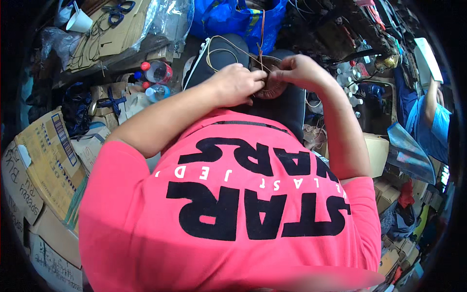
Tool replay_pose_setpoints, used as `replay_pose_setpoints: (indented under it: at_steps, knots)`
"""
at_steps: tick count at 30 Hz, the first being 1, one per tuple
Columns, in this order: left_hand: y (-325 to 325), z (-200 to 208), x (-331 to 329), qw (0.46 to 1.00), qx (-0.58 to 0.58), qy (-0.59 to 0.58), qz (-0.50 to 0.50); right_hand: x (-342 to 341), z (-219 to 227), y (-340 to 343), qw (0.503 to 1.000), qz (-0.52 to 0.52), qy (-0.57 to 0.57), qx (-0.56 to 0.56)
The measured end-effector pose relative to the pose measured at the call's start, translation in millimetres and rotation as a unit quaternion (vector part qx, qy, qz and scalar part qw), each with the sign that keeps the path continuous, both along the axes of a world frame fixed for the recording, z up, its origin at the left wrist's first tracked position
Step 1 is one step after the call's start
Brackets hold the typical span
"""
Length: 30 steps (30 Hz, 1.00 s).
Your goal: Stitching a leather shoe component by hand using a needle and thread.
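On my lap, against the dark trousers, rests a small round brown piece [273,90] that looks woven, like a little basket. My left hand [237,83] is closed at its left edge, fingers bent and pressed together. From the right, my right hand [302,71] pinches at its upper rim, thumb and forefinger close together. A thin tan strand [208,54] loops over my left thigh and runs to the piece between my hands. My fingers hide where the strand meets the piece.
Ahead of my knees is a blue bag [233,22]. Scissors [116,13] and cardboard lie at the far left, with plastic bottles [158,73] nearer. More bottles [346,80] stand to the right. Another person's arm [431,104] shows at the right edge. Cardboard boxes [51,160] are stacked left.
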<state>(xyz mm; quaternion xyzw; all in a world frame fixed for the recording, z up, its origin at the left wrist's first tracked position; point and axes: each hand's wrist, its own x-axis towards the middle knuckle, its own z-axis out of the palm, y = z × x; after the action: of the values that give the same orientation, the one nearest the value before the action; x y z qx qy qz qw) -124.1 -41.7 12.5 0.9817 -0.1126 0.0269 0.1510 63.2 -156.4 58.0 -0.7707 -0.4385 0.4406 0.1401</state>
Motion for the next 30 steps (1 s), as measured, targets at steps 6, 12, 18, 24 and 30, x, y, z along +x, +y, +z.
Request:
replay_pose_setpoints:
  at_steps: [6,12,18,24,30]
  knots:
    - [-4.0,-4.7,14.4,0.994,0.075,0.073,0.018,-0.1,-43.3,-60.6,0.971,-0.157,0.165,0.070]
    - [-10.9,-0.2,10.8,0.999,0.017,0.044,-0.022,-6.0,-31.3,-69.2,0.959,-0.160,0.220,0.084]
    - [-18.6,-7.7,10.9,0.999,-0.015,-0.010,-0.037,-8.7,-21.6,-54.8,0.996,-0.073,0.003,0.051]
    - [-13.3,-8.1,11.6,0.996,-0.035,-0.037,-0.069,-29.5,8.0,-69.0,0.981,-0.095,-0.114,0.127]
    - [-6.3,10.3,50.4,0.942,-0.331,-0.053,0.025,-29.1,6.4,-72.2,0.996,-0.056,-0.019,0.072]
